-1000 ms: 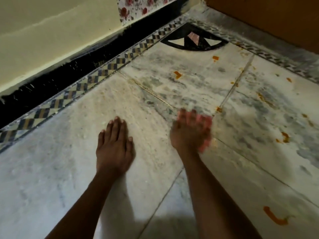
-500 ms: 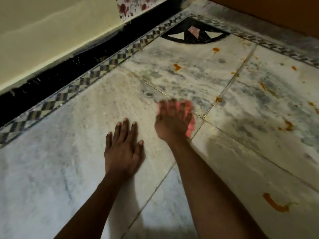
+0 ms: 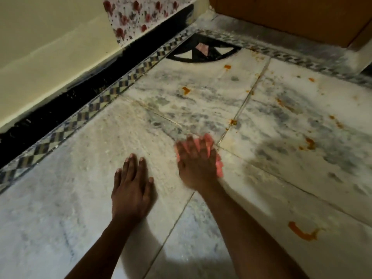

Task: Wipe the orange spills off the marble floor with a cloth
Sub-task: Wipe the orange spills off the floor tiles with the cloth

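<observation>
My right hand (image 3: 196, 164) presses a pink cloth (image 3: 218, 167) flat on the marble floor (image 3: 70, 198), near where tile joints meet; it is motion-blurred and the cloth shows mostly at the fingertips and right edge. My left hand (image 3: 130, 188) lies flat on the floor with fingers spread, holding nothing. Orange spills dot the tiles: a curved streak (image 3: 302, 233) at the lower right, a blot (image 3: 186, 90) ahead, a small spot (image 3: 233, 122) on the joint beyond the cloth, and several more at the right (image 3: 310, 142).
A checkered border strip (image 3: 80, 117) and black skirting run along the cream wall at the left. A black inlay (image 3: 203, 52) marks the far corner. A wooden door or cabinet (image 3: 291, 15) stands at the back right. Floral fabric (image 3: 141, 15) hangs on the wall.
My right hand with the cloth swept left from the tile joint, then back right toward it. The left hand stayed planted on the floor.
</observation>
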Available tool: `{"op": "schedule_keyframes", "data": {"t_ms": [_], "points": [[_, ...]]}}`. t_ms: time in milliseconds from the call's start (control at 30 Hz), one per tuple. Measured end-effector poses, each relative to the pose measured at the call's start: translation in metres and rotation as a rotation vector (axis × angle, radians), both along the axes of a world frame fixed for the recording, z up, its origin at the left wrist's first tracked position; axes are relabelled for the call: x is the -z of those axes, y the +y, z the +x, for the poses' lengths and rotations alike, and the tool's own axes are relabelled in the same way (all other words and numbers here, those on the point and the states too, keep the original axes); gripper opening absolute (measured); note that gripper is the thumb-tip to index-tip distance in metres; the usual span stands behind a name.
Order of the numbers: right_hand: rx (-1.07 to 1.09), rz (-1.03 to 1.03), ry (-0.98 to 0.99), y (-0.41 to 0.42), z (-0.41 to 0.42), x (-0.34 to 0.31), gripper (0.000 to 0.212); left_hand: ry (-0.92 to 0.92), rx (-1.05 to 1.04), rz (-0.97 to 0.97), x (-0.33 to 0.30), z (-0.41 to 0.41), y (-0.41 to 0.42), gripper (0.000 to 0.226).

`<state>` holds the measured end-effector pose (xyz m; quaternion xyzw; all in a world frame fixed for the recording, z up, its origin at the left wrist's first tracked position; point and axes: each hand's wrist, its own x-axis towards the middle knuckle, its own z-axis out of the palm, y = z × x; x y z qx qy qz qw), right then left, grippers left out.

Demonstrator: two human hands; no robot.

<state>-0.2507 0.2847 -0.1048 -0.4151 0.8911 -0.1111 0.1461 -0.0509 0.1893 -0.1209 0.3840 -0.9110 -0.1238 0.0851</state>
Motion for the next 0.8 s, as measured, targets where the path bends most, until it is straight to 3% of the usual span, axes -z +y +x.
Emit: {"op": "schedule_keyframes", "data": {"t_ms": [100,200,300,400,467,533,633,733,800], "points": [[-0.176,-0.060,0.100,0.091,0.046,0.004,0.057,0.010,0.002,0.013,-0.003,0.001,0.004,0.071],[0.151,-0.010,0.167,0.120,0.019,0.005,0.058,0.026,0.009,0.016,0.001,0.000,0.001,0.070],[0.419,0.037,-0.019,0.059,-0.020,-0.005,0.059,0.013,0.041,-0.006,0.009,0.002,0.002,0.070],[0.193,0.022,-0.025,0.036,-0.004,-0.010,0.061,-0.006,0.136,0.004,0.006,0.004,0.007,0.071],[-0.033,-0.014,0.031,0.077,0.035,-0.003,0.059,0.000,0.159,0.030,0.001,0.001,0.022,0.073],[-0.100,-0.057,0.080,0.145,0.065,0.002,0.057,0.012,0.230,0.074,-0.001,-0.005,0.050,0.072],[0.118,-0.018,0.165,0.208,0.034,0.011,0.057,0.079,0.354,0.114,0.001,-0.021,0.100,0.066],[0.361,0.045,0.088,0.185,-0.017,0.007,0.058,0.047,0.394,0.092,0.004,-0.039,0.145,0.065],[0.345,0.045,0.074,0.165,-0.021,0.007,0.059,0.024,0.356,0.054,0.007,-0.048,0.165,0.064]]}}
